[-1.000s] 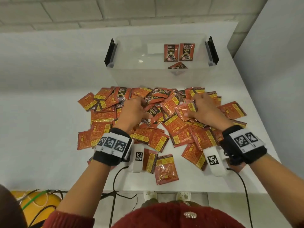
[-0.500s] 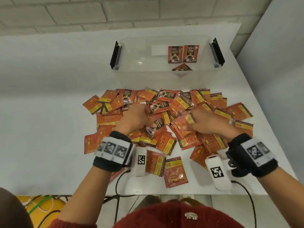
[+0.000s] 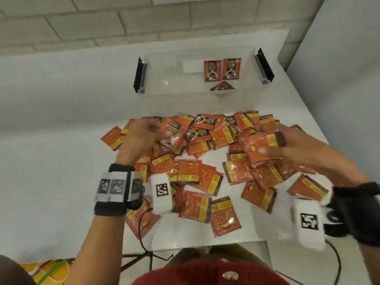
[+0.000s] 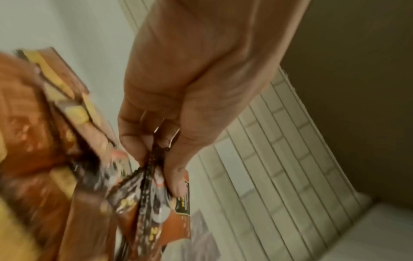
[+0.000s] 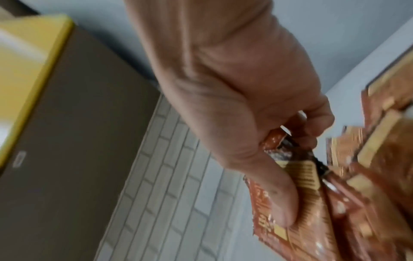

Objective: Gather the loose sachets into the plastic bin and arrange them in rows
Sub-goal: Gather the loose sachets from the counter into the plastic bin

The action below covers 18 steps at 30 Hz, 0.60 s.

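Several red-orange coffee sachets (image 3: 197, 177) lie in a loose heap on the white table (image 3: 57, 140), just in front of the clear plastic bin (image 3: 164, 95). Inside the bin, two sachets (image 3: 212, 69) stand against the far wall and a third (image 3: 223, 86) lies below them. My left hand (image 3: 144, 136) pinches a small bunch of sachets (image 4: 154, 190) over the heap's left part, thumb against fingers. My right hand (image 3: 287, 147) grips another bunch of sachets (image 3: 261, 145) above the heap's right side, and the right wrist view shows my thumb pressed on that bunch (image 5: 297, 203).
The bin has black latch handles (image 3: 139, 76) on both short sides. A brick wall (image 3: 123, 23) runs behind the table and a plain wall (image 3: 339, 58) stands at the right. The table's near edge is close to my body, and cables (image 3: 144, 243) hang there.
Both hands have closed on bunches of sachets and lifted them off the heap. The right hand moved right and toward me; the left hand moved up toward the bin.
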Each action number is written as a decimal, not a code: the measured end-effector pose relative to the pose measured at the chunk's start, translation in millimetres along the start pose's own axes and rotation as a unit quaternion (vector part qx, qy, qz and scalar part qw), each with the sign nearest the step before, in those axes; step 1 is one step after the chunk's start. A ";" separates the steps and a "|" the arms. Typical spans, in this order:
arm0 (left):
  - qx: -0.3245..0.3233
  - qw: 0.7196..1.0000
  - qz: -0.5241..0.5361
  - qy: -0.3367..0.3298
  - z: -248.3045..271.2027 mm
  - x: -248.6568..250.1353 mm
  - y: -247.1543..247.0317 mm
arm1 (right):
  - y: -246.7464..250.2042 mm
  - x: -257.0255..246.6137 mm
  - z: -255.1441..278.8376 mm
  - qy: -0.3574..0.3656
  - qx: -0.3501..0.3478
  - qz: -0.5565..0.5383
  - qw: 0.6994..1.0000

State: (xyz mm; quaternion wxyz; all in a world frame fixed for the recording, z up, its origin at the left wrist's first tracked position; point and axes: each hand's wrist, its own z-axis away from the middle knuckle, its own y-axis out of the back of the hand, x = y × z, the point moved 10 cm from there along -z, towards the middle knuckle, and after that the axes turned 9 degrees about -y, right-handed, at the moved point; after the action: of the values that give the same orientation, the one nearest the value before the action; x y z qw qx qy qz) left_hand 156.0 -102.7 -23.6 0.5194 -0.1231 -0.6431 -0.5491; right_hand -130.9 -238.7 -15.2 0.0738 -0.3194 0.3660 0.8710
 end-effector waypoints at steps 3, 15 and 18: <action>0.062 0.998 0.014 0.024 -6.2 -29.1 47.6 | 29.9 55.9 27.4 -0.049 0.036 -0.021 0.998; 0.098 0.966 -0.126 0.202 -23.3 -138.5 97.7 | 10.4 184.9 35.4 -0.215 0.055 0.258 0.940; 0.094 0.973 -0.067 0.200 -22.2 -140.4 94.2 | 14.0 171.8 33.5 -0.201 0.034 0.123 0.971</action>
State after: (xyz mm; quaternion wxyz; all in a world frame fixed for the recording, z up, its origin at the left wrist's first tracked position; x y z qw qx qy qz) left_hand 296.9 -28.8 -85.1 0.6087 0.0822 -0.5818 -0.5331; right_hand -287.7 -243.9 -94.0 0.0491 -0.0874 0.4091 0.9070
